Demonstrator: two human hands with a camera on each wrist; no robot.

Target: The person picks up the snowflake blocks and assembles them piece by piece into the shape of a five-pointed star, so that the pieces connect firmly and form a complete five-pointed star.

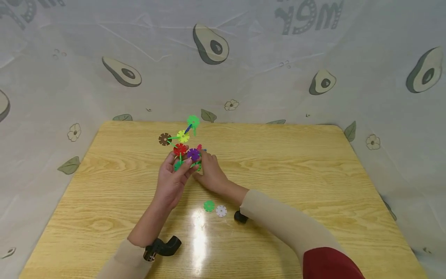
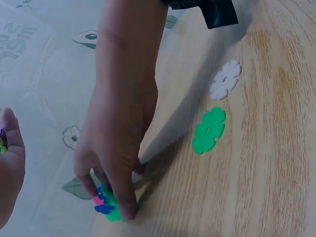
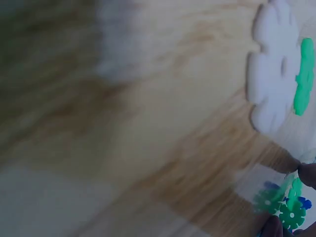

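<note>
A branching chain of interlocking notched discs rises above the wooden table. Its upper end has a light green disc, with a yellow disc and a brown disc lower down. Near its lower part, beside a red disc and a purple disc, my left hand grips the chain between thumb and fingers. My right hand pinches the right end of it, where green, blue and pink pieces cluster. In the right wrist view, fingertips flank green discs.
A loose green disc and a white disc lie flat side by side on the table, nearer than the hands. Black wrist devices sit by the left sleeve and right sleeve. Behind hangs an avocado-print sheet.
</note>
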